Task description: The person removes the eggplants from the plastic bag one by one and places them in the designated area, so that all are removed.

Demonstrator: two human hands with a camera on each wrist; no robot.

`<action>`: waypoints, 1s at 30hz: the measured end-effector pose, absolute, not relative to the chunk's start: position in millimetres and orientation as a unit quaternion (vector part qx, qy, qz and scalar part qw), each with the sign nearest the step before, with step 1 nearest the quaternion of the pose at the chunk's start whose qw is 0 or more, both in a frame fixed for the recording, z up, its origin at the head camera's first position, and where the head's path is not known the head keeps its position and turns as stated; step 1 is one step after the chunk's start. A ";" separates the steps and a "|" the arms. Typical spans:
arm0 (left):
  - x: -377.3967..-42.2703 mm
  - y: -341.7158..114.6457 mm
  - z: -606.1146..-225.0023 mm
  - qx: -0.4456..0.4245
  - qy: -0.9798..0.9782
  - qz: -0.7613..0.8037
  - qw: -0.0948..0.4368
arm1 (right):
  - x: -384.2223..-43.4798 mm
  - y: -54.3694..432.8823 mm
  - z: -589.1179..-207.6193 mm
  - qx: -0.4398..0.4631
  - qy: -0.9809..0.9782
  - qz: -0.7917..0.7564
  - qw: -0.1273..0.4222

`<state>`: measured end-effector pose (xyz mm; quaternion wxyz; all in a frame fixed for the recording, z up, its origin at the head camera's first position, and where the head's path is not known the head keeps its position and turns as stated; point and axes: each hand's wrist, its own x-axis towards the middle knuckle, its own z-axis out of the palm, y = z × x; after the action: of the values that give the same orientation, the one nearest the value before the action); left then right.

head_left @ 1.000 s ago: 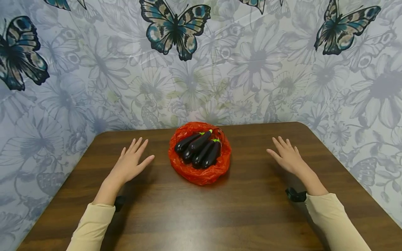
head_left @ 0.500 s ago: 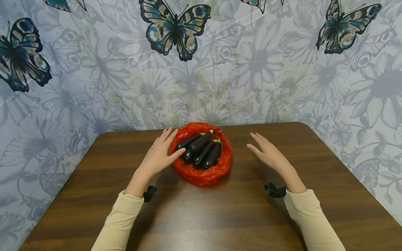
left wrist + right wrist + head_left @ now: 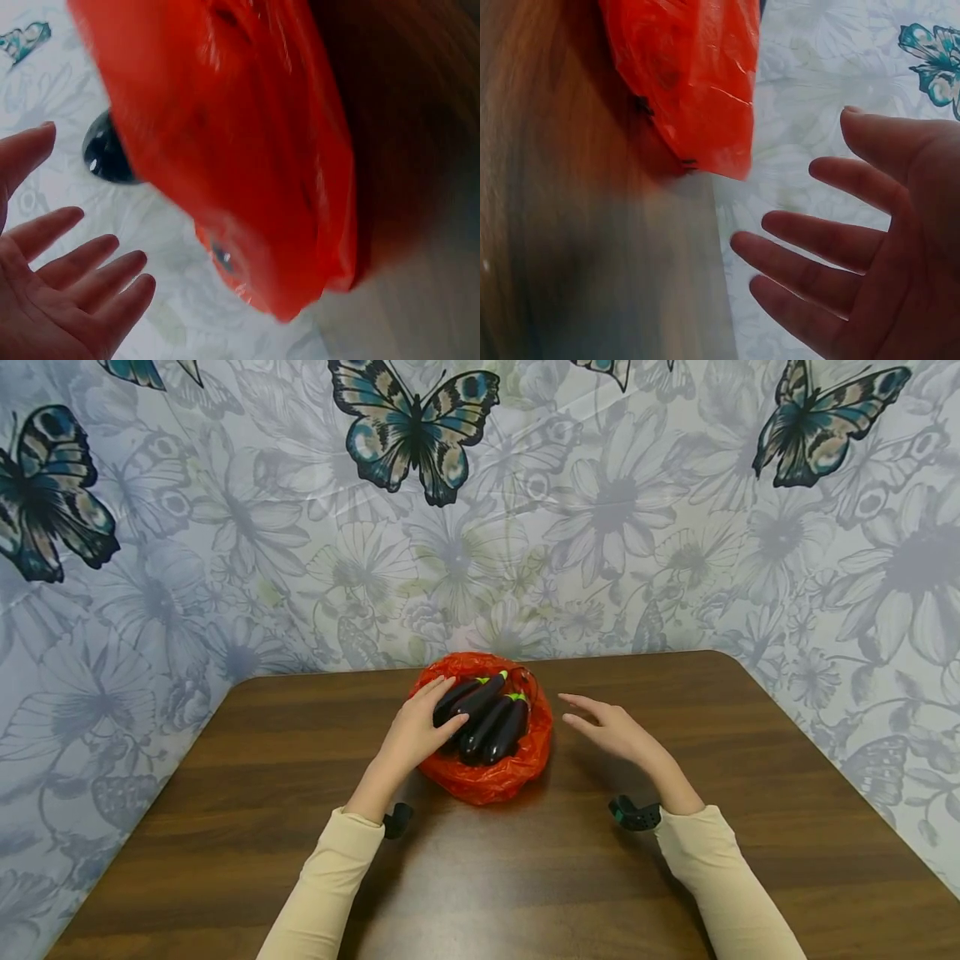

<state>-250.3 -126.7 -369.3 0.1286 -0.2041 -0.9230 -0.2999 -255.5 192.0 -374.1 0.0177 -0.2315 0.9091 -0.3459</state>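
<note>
Several dark glossy eggplants (image 3: 487, 727) with green stem ends lie in a red plastic bag (image 3: 487, 787), its rim spread round them, at the table's far middle. My left hand (image 3: 416, 727) hovers over the bag's left side in the head view, fingers spread and thumb toward the eggplants. In the left wrist view that hand (image 3: 75, 285) is apart from the bag (image 3: 240, 135), and one eggplant (image 3: 109, 154) shows above the rim. To the right of the bag, my right hand (image 3: 615, 731) reaches inward with relaxed, parted fingers and holds nothing.
The brown wooden table (image 3: 510, 877) runs back to a wall (image 3: 615, 577) with a flower and butterfly print. A dark band (image 3: 397, 820) sits on the left wrist, and another band (image 3: 633, 814) on the right.
Both hands have moved inward from the table's sides toward the bag. The left has come over the bag's left edge; the right has come close to its right side. The bag stays put.
</note>
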 end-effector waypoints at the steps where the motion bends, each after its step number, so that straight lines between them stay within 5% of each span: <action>1: -251.0 -125.5 -371.7 -0.202 -0.923 -0.300 0.130 | -256.8 190.6 -376.1 -0.233 0.908 -0.347 0.018; 9: -253.9 -116.7 -387.9 -0.177 -0.924 -0.315 0.123 | -267.5 181.7 -396.0 -0.234 0.878 -0.413 0.059; 16: -255.9 -114.0 -397.4 -0.169 -0.923 -0.324 0.123 | -274.5 176.2 -416.6 -0.230 0.857 -0.461 0.030; 30: -259.2 -110.5 -398.5 -0.156 -0.915 -0.348 0.131 | -278.7 171.1 -439.5 -0.109 0.749 -0.651 0.057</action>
<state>-259.2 -110.5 -398.5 0.1307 -0.1560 -0.9149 -0.3485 -278.7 171.1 -439.5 0.0573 -0.1085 0.7490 -0.6512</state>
